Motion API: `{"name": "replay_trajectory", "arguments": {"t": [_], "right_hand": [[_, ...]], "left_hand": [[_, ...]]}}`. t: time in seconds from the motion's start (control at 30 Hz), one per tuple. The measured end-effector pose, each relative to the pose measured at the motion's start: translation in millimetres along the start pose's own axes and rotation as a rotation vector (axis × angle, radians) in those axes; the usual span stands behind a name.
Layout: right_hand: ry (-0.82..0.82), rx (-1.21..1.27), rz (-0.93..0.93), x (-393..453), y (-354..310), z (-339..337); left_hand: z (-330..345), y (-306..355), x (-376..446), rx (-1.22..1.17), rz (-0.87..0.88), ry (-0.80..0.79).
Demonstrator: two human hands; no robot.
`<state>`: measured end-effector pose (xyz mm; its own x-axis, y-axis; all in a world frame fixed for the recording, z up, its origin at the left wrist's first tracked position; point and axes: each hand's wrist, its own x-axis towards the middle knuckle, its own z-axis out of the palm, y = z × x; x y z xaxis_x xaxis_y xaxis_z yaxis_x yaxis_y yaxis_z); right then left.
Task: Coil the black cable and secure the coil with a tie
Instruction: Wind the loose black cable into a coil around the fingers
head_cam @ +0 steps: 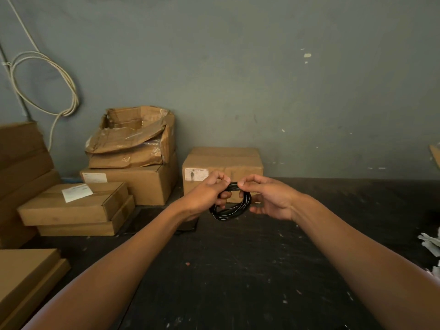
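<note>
A black cable (229,210) hangs as a small coil of several loops in the air above the dark table, between both hands. My left hand (206,191) grips the coil's top left part, its fingers curled around the loops. My right hand (269,196) pinches the top of the coil between thumb and forefinger, the other fingers spread below. Whether a tie sits under the fingertips I cannot tell; it is too small or hidden.
A dark scuffed table (238,270) lies below the hands. A sealed cardboard box (222,160) stands right behind the coil by the grey wall. More boxes (128,163) are stacked at the left. White crumpled material (432,244) lies at the right edge. A pale cable loop (45,82) hangs on the wall.
</note>
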<state>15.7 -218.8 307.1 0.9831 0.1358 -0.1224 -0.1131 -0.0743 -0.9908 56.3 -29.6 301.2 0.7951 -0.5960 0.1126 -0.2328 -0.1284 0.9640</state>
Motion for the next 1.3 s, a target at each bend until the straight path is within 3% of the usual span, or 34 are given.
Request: {"name": "replay_trajectory", "arguments": {"t": [0.1,0.33,0.6,0.87,1.07,1.3], "right_hand": [[0.046,0.034,-0.025,2,0,-1],[0.141,0.076,-0.068,4,5,4],[0.28,-0.068,-0.152,8,14,8],[0.258,-0.23,-0.189,7,26,8],[0.174,-0.215,-0.114,6,31,-2],[0.312,-0.256,-0.025,-8,64,-26]], "left_hand": [[-3,-3,-2,0.026,0.044,-0.048],[8,-7,3,0.056,0.086,0.155],[16,-20,6,0.034,-0.01,0.182],[22,-27,9,0.094,-0.119,0.173],[23,-39,9,0.008,-0.153,0.267],[27,-55,1,0.053,-0.204,0.331]]}}
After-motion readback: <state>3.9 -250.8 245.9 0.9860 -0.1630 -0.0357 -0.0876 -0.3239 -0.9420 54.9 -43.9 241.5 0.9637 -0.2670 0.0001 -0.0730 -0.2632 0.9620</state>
